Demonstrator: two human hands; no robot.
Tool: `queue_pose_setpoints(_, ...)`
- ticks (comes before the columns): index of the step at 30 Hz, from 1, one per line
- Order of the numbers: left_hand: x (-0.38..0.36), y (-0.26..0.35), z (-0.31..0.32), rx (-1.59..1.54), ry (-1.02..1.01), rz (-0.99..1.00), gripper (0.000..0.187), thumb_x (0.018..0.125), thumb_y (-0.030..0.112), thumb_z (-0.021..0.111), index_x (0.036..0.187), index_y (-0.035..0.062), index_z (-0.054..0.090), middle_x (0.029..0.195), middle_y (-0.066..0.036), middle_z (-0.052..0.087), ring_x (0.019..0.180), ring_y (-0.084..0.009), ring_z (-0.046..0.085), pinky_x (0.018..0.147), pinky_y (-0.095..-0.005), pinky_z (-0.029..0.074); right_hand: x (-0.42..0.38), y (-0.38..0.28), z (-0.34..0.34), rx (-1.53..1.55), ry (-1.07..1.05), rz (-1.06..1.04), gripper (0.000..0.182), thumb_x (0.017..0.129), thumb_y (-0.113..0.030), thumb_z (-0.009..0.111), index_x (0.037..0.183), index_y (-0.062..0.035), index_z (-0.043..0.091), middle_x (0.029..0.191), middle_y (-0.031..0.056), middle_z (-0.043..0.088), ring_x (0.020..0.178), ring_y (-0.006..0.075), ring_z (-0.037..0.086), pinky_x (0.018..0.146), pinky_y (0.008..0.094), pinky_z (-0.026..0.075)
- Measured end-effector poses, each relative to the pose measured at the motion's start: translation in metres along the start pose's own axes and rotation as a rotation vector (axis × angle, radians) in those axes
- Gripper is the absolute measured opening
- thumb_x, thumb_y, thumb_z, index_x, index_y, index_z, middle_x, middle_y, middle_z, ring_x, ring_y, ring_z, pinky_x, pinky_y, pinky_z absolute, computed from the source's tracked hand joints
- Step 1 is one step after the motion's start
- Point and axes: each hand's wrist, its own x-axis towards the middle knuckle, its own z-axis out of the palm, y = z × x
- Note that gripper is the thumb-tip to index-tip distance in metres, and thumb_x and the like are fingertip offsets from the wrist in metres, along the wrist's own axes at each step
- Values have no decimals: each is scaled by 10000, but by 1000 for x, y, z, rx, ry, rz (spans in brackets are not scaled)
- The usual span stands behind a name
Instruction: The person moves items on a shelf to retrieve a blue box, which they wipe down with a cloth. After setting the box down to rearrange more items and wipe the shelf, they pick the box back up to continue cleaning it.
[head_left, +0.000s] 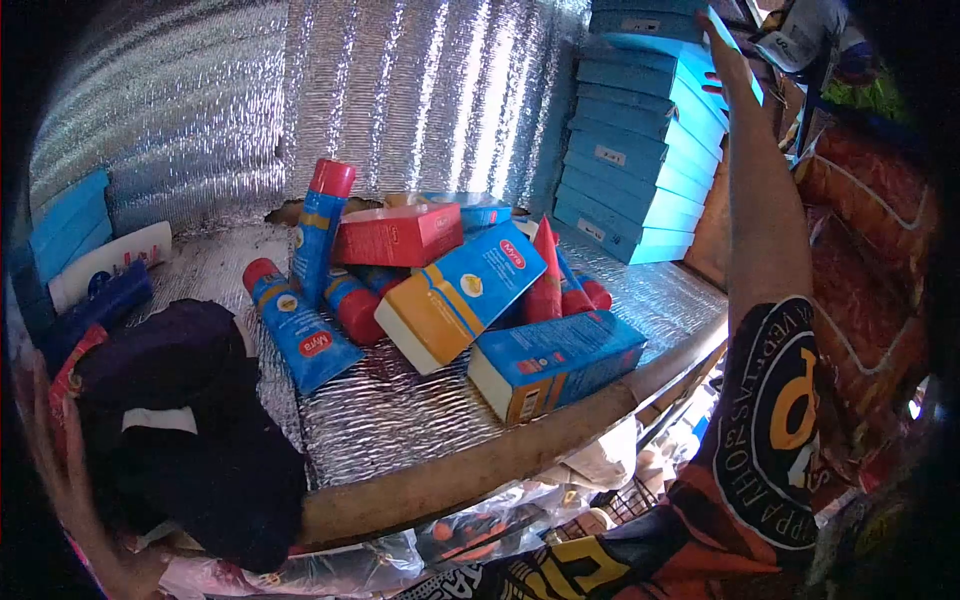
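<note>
High on the right, my right hand (728, 65) rests against the upper part of a stack of light blue boxes (640, 150), its visible fingers extended. My left hand (55, 440), blurred and partly cut off by the dark left edge, has its fingers stretched out beside a dark cloth bundle (190, 430) with a white tag. Between my hands lies a pile of Myra products: a blue and orange box (470, 290), another blue box (560, 360), a red box (400, 235), and blue tubes with red caps, including a leaning tube (320, 230) and a lying tube (300, 325).
Silver foil lining (400, 110) covers the wall and shelf surface. A rounded shelf edge (430, 500) runs along the front, with plastic-wrapped goods (370, 560) below. At far left are a white tube (115, 262) and a blue box (70, 230). Red-brown packs (865, 270) hang at right.
</note>
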Motion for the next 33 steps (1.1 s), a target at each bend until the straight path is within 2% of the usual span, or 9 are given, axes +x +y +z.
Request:
queue_pose_setpoints(4,6,3,-3,13,21,15,985,591,802,275,1324,147,220,1366,-147,182,1254,-330,186,994,-545,116,-2,-6,5,-279,-83,39,863,623,-651,511,1241,-81,318,1041,165,522,814,277,575,626,335,493)
queue_pose_setpoints(8,2,7,2,63,17,7,988,575,813,286,1314,158,245,1357,-140,206,1252,-337,181,983,-556,129,-6,14,19,-342,187,-99,938,622,-723,450,1314,-133,219,1098,170,520,715,273,613,525,291,512)
queue_pose_setpoints(10,1,7,3,-3,28,-13,988,564,825,274,1304,170,273,1350,-138,222,1248,-347,181,973,-569,127,-11,14,20,-276,185,-59,894,637,-717,443,1322,-196,201,1126,167,505,741,281,610,524,295,513)
queue_pose_setpoints(12,6,8,5,-86,48,-28,990,552,837,263,1293,182,301,1343,-136,238,1244,-358,182,963,-582,125,-9,18,20,-211,39,-74,806,656,-688,462,1309,-277,230,1244,176,386,1030,337,475,598,337,532)
queue_pose_setpoints(17,11,9,6,-258,106,-58,1001,523,867,235,1267,212,372,1325,-131,279,1233,-384,182,939,-614,120,7,31,33,-368,125,-28,666,710,-661,421,1281,-357,264,1081,138,541,767,242,605,541,297,516)
queue_pose_setpoints(20,8,8,5,-283,106,-45,1018,507,875,242,1270,212,367,1319,-131,287,1234,-382,181,936,-612,127,6,41,44,-335,262,-81,680,720,-654,412,1258,-249,317,818,121,621,521,181,591,566,335,465)
queue_pose_setpoints(24,8,5,5,-270,28,-81,1045,485,890,199,1283,230,339,1342,-120,247,1246,-384,137,936,-625,87,38,63,57,-485,449,-151,694,715,-648,417,1250,-219,313,875,171,600,721,248,616,706,407,446)
queue_pose_setpoints(28,7,2,19,-233,23,-85,1035,496,879,214,1285,219,333,1343,-123,245,1246,-378,143,942,-615,95,29,62,58,-374,84,4,607,759,-629,340,1267,-300,295,1078,154,539,831,299,590,723,413,453)
queue_pose_setpoints(33,-1,-1,24,-180,-5,-88,1020,514,862,240,1288,202,323,1344,-127,243,1248,-367,153,952,-598,108,22,66,52,-304,-27,-21,594,773,-625,311,1291,-339,253,1195,135,459,978,295,523,631,347,509)
